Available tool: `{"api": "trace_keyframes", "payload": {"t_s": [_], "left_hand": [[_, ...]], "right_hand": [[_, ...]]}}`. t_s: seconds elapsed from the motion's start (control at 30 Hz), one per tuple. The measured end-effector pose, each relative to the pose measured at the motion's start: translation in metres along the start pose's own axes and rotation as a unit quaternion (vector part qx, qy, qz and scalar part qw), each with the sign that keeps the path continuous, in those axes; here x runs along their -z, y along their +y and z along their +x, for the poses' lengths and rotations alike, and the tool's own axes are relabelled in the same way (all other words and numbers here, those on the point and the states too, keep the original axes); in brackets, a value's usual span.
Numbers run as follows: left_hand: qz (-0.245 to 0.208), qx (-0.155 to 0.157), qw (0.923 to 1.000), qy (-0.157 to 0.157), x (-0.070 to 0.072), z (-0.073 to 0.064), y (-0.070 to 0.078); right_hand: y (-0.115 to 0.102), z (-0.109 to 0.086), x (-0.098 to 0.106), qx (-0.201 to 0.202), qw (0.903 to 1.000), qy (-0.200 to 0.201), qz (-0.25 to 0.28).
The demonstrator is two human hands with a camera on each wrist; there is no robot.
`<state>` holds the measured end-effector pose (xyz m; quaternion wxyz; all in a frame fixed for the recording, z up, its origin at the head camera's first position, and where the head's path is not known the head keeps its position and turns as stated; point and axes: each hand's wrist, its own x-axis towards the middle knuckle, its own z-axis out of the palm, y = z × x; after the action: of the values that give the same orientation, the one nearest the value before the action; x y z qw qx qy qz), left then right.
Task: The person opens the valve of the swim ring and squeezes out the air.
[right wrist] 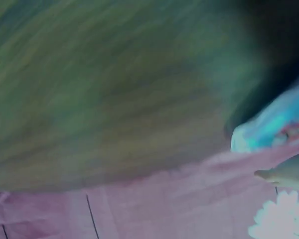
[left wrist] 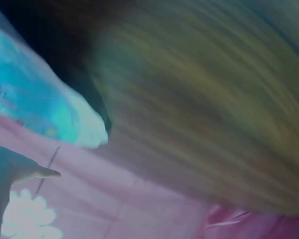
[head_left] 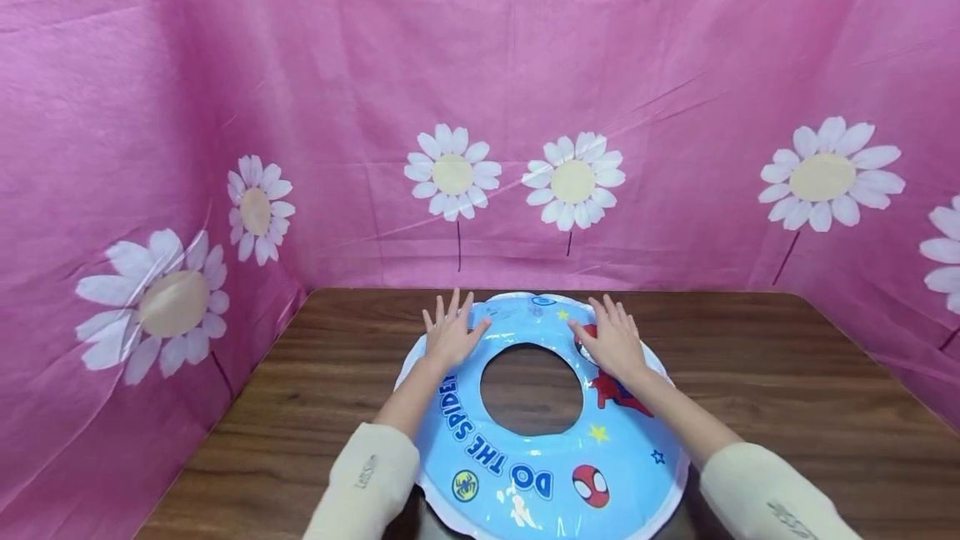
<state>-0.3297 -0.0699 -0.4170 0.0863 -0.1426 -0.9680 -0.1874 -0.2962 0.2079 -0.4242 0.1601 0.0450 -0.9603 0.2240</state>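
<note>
A light blue inflatable swim ring (head_left: 630, 461) with a white edge lies on the wooden table, its round hole showing the wood. Printed on it are red spider figures, yellow stars and the words "DO THE SPIDER". Over its far left part is my left hand (head_left: 450, 336), fingers straight and spread. My right hand (head_left: 613, 342) is spread the same way over the far right part. In the left wrist view, a gap shows between the hand (left wrist: 12, 169) and the ring (left wrist: 35, 99). The right wrist view likewise shows the hand (right wrist: 289, 174) apart from the ring (right wrist: 274, 129).
The brown wooden table (head_left: 300, 432) extends to both sides of the ring. A pink cloth (head_left: 510, 48) printed with white daisies hangs behind it and along the left and right sides. Both wrist views are blurred.
</note>
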Motion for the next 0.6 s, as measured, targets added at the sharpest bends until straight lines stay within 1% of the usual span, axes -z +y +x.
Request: {"api": "trace_keyframes", "payload": {"t_s": [0.03, 0.1, 0.13, 0.2, 0.3, 0.43, 0.5, 0.6], "left_hand": [[0.012, -0.004, 0.9999, -0.004, -0.008, 0.002, -0.003], [0.035, -0.009, 0.9992, -0.014, -0.023, 0.0, -0.009], [0.043, -0.01, 0.9988, -0.019, -0.028, -0.002, -0.011], [0.044, -0.013, 0.9987, -0.023, -0.034, -0.007, -0.013], [0.041, -0.017, 0.9987, -0.022, -0.037, -0.01, -0.014], [0.057, -0.015, 0.9979, -0.027, -0.038, -0.011, -0.014], [0.066, -0.013, 0.9971, -0.036, -0.039, -0.01, -0.013], [0.076, -0.006, 0.9958, -0.051, -0.036, -0.01, -0.014]], "right_hand": [[0.004, 0.0, -0.007, -0.006, 0.9999, -0.008, -0.008], [0.012, -0.001, -0.018, -0.012, 0.9994, -0.022, -0.026], [0.015, -0.003, -0.023, -0.014, 0.999, -0.029, -0.031], [0.021, -0.006, -0.029, -0.012, 0.9984, -0.035, -0.042], [0.027, -0.008, -0.035, 0.001, 0.9977, -0.031, -0.06], [0.029, -0.007, -0.037, 0.009, 0.9967, -0.042, -0.07], [0.029, -0.007, -0.037, 0.006, 0.9956, -0.054, -0.077], [0.026, -0.006, -0.038, -0.001, 0.9942, -0.069, -0.082]]}}
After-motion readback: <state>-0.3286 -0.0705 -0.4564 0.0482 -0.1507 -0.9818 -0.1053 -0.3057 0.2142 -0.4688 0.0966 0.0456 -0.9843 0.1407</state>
